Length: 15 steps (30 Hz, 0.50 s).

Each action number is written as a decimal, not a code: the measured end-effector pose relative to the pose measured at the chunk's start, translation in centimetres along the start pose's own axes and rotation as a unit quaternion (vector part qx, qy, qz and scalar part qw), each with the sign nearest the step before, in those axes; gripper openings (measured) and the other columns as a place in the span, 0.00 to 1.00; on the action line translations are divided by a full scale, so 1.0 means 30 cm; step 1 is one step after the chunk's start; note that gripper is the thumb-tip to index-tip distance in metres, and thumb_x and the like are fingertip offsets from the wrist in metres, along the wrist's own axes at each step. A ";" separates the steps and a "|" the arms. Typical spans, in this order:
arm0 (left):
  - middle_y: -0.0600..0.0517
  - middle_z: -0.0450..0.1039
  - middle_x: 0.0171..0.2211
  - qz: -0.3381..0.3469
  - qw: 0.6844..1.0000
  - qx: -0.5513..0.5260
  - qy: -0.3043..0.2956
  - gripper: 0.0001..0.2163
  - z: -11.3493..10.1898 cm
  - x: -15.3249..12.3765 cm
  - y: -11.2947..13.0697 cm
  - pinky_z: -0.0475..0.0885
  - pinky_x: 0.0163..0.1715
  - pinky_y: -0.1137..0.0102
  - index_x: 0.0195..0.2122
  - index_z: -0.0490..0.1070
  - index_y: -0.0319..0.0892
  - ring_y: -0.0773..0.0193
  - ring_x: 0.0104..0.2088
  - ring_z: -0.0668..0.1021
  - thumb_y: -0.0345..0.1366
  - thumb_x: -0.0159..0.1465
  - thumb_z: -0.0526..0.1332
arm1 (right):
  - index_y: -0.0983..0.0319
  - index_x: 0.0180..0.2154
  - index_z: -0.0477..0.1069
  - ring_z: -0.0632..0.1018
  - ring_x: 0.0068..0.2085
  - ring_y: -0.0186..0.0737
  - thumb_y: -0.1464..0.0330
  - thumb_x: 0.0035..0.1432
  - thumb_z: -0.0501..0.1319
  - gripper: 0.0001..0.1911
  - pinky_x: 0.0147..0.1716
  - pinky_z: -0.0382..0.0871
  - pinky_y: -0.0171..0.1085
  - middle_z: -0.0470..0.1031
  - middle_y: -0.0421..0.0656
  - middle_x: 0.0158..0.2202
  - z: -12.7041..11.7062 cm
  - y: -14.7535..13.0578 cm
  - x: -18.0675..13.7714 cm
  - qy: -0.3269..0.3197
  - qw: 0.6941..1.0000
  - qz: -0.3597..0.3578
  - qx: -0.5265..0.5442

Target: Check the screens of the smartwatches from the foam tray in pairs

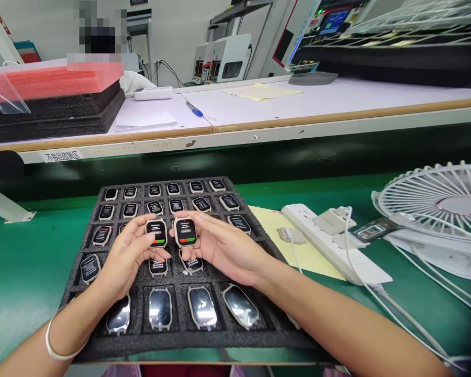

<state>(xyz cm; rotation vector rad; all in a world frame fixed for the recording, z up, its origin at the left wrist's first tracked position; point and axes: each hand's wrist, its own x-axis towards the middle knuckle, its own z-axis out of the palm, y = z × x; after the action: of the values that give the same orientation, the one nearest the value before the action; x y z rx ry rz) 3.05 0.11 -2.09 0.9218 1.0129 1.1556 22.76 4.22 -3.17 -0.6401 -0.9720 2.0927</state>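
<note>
My left hand (pixel 131 251) grips a smartwatch case (pixel 156 228) with no strap, its thumb over the lit screen. Close beside it, my right hand (pixel 215 243) holds a second smartwatch case (pixel 185 232) by its edges. Both screens face me and show white text with a red and a green area at the bottom. Beneath my hands lies a black foam tray (pixel 141 337) with rows of more watch cases in its pockets. Those in the far rows have lit text, while the front-row cases, such as one watch (pixel 202 308), have dark, shiny screens.
Right of the tray are a yellow sheet (pixel 272 225), a white power strip (pixel 329 246) with cables and a white fan (pixel 435 199). A raised shelf (pixel 235 123) at the back bears foam stacks (pixel 55 110) and a blue pen (pixel 195 109). Another person is behind it.
</note>
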 end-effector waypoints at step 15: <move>0.47 0.76 0.46 0.034 0.999 0.036 -0.017 0.23 -0.008 -0.002 -0.024 0.78 0.38 0.65 0.56 0.68 0.45 0.60 0.33 0.83 0.36 0.60 0.67 | 0.61 0.48 0.69 0.80 0.31 0.38 0.57 0.62 0.65 0.18 0.33 0.69 0.36 0.77 0.43 0.36 -0.012 0.007 0.003 -0.013 0.999 -0.014 -0.035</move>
<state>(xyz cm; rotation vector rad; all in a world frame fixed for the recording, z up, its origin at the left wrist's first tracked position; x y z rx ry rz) 3.00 -0.05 -2.83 1.0359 1.0086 1.1624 22.87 4.34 -3.56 -0.6317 -1.0660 2.0542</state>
